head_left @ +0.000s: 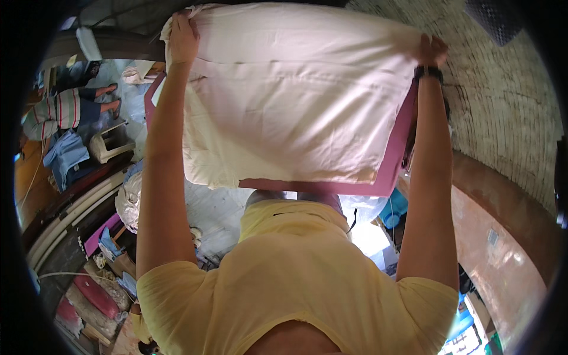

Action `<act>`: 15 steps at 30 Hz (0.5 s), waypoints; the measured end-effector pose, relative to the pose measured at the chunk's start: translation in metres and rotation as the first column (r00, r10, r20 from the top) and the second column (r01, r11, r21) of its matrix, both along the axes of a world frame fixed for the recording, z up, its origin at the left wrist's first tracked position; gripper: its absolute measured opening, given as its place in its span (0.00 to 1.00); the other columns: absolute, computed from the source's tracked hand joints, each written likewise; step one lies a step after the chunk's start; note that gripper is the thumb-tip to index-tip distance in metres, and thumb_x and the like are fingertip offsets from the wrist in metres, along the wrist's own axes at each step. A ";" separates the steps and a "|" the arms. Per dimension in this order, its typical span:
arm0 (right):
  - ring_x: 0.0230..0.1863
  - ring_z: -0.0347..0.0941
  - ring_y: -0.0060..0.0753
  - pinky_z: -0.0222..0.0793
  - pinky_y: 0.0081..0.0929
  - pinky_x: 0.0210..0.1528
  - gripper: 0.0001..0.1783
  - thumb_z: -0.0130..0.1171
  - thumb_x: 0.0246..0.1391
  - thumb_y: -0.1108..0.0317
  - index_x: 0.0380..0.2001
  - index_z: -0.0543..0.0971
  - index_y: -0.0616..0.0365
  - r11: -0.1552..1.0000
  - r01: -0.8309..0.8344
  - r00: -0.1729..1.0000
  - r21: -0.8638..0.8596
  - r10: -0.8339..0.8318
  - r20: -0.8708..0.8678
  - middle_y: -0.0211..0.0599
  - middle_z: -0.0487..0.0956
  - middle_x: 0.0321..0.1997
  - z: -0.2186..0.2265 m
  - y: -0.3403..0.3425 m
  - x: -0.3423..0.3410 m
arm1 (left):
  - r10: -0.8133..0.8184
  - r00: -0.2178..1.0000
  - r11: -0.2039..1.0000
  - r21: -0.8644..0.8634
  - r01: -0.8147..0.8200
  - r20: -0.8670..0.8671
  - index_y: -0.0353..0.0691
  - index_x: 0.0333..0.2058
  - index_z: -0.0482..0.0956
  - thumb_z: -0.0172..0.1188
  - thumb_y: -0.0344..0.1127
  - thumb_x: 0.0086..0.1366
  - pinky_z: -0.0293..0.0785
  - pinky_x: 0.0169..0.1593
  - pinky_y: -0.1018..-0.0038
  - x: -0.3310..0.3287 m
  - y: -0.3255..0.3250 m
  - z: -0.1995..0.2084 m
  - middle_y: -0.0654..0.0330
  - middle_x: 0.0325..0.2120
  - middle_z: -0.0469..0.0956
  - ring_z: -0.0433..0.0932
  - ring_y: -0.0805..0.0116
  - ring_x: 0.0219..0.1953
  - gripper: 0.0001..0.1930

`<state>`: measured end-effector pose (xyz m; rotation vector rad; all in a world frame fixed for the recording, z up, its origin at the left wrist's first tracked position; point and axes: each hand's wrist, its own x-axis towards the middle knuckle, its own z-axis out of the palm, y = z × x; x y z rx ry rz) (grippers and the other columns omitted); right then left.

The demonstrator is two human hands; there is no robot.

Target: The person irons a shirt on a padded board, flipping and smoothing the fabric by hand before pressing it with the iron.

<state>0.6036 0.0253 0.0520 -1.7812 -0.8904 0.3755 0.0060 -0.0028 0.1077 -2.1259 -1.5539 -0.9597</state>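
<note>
A large pale cream-pink cloth (290,100) is spread in front of me, stretched between my two raised hands. My left hand (184,36) grips its far left corner, where the fabric bunches at the fingers. At the far right corner, my right hand (433,52) is closed on the cloth's edge; a dark band circles that wrist. Beneath the cloth lies a maroon-topped table (387,168), showing along its near and right edges. Soft creases run across the fabric, and its near left corner hangs over the table edge.
On the left, a person in a striped top (68,109) is near a plastic stool (111,142) and a blue garment (65,155). Pale pipes (77,207) and piled odds and ends (100,296) lie lower left. A textured wall (497,100) rises on the right, by a blue container (393,210).
</note>
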 end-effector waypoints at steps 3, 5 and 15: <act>0.49 0.75 0.42 0.71 0.38 0.49 0.25 0.67 0.50 0.54 0.46 0.75 0.57 0.977 -0.029 0.911 -0.211 0.112 0.397 0.49 0.79 0.47 -0.012 0.017 0.023 | -0.067 0.985 0.981 -0.193 0.035 -0.161 0.36 0.50 0.67 0.52 0.34 0.67 0.73 0.50 0.55 -0.004 0.003 -0.033 0.44 0.46 0.71 0.73 0.41 0.48 0.15; 0.51 0.73 0.46 0.68 0.42 0.52 0.25 0.66 0.50 0.50 0.45 0.76 0.57 0.898 -0.013 0.507 -0.440 0.385 0.771 0.49 0.79 0.46 -0.043 0.018 0.086 | -0.152 0.960 0.952 -0.296 0.078 -0.237 0.38 0.55 0.65 0.52 0.36 0.68 0.72 0.53 0.56 0.006 0.014 -0.065 0.43 0.50 0.71 0.72 0.41 0.51 0.19; 0.32 0.76 0.46 0.71 0.40 0.36 0.20 0.65 0.53 0.54 0.38 0.75 0.59 0.835 -0.128 0.922 -0.536 0.299 0.247 0.44 0.79 0.31 -0.014 -0.401 -0.041 | 0.014 0.992 0.959 -0.281 0.022 0.125 0.34 0.54 0.71 0.59 0.29 0.63 0.68 0.56 0.58 -0.024 -0.146 0.003 0.46 0.51 0.72 0.71 0.46 0.53 0.21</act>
